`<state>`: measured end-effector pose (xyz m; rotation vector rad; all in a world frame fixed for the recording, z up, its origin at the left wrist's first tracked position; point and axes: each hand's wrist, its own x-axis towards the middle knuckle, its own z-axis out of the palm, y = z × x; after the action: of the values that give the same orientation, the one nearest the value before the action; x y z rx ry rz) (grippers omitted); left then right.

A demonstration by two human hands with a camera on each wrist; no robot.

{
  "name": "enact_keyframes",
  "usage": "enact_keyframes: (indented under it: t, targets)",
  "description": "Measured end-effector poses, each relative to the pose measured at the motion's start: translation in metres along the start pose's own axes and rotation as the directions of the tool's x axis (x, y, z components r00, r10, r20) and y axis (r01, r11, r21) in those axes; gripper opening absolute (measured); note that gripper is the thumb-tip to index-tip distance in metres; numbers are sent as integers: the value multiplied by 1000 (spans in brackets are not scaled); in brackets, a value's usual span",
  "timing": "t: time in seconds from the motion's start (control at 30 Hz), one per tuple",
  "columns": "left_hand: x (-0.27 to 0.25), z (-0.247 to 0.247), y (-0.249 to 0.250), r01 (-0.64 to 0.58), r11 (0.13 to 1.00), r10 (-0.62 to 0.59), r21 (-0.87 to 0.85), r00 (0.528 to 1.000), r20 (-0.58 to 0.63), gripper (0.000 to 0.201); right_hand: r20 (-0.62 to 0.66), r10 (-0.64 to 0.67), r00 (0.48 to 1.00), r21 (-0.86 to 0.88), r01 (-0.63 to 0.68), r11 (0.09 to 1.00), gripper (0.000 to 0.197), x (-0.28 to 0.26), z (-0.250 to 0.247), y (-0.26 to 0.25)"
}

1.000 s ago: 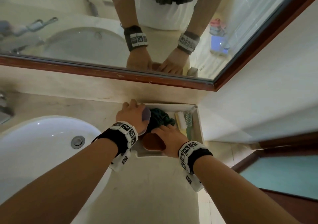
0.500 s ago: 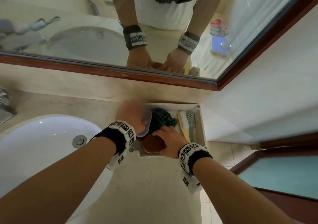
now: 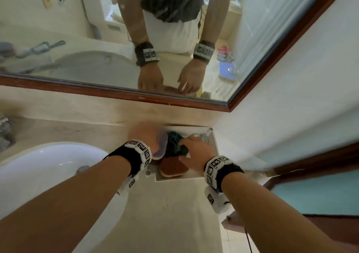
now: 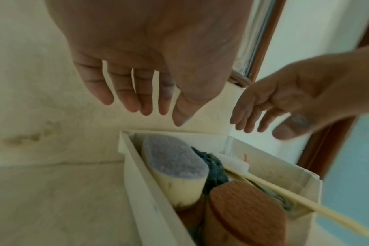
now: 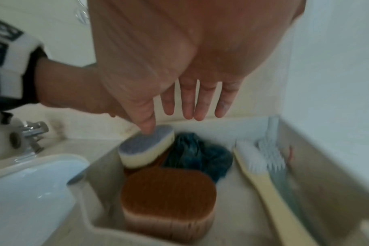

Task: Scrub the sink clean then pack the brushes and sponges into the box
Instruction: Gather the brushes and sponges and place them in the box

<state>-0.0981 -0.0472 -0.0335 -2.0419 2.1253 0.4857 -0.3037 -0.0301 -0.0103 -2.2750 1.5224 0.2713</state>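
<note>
A white box (image 3: 216,148) stands in the counter's back right corner. It holds a purple-topped sponge (image 3: 162,145) (image 4: 173,158) (image 5: 145,146) leaning on its left wall, a dark teal scourer (image 3: 174,142) (image 5: 196,154), and a brown-topped sponge (image 3: 172,168) (image 4: 247,211) (image 5: 166,188) at the front. Along the right wall lie a cream-handled brush (image 4: 284,194) (image 5: 263,183) and a grey brush (image 5: 272,153). My left hand (image 3: 144,136) (image 4: 156,113) hovers over the box's back left corner, fingers straight, holding nothing. My right hand (image 3: 192,149) (image 5: 171,121) hovers open above the scourer and brushes.
The white sink (image 3: 38,167) (image 5: 32,183) with its drain (image 3: 82,169) lies left of the box. A chrome faucet (image 3: 5,132) (image 5: 30,134) stands at the far left. A wood-framed mirror (image 3: 116,58) and a white wall (image 3: 281,107) close in the corner.
My left hand let go of the purple sponge and lifted back and left. My right hand left the brown sponge and moved forward over the scourer.
</note>
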Motion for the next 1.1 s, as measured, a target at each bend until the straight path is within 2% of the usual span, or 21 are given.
enact_keyframes:
  t: [0.1,0.23,0.37,0.5,0.6,0.7,0.83,0.97,1.03,1.1]
  targets:
    - [-18,-30,-6,4,1000,-4,7,998,-65,30,-115,19,993,-16,-21,1000,40,-12,-42,-6]
    - [-49,-81,-12,25,999,-20,25,981,-193,34,-235,-3,972,-50,-10,999,34,-28,-97,-21]
    - [-92,-132,-22,12,1000,-6,23,975,-222,36,-300,-89,950,-111,58,992,32,-48,-145,-47]
    - [-149,-175,-34,121,992,-106,32,949,-297,36,-386,-193,902,-146,147,978,30,-69,-190,-87]
    - [-197,-202,-49,222,975,-214,-24,894,-393,35,-443,-292,848,-205,221,953,29,-87,-216,-123]
    - [-248,-219,-68,313,947,-310,-73,829,-465,35,-418,-378,826,-262,289,921,29,-102,-228,-163]
    - [-308,-229,-96,362,919,-388,-153,772,-503,33,-398,-466,790,-319,357,878,27,-117,-226,-222]
    - [-361,-227,-140,384,900,-434,-205,756,-491,30,-366,-539,759,-330,436,838,26,-131,-216,-289]
    - [-390,-222,-174,398,893,-449,-209,762,-467,32,-348,-572,743,-335,472,816,26,-133,-209,-331]
    - [-422,-215,-212,423,875,-484,-238,746,-457,33,-339,-601,724,-334,504,796,26,-134,-200,-375]
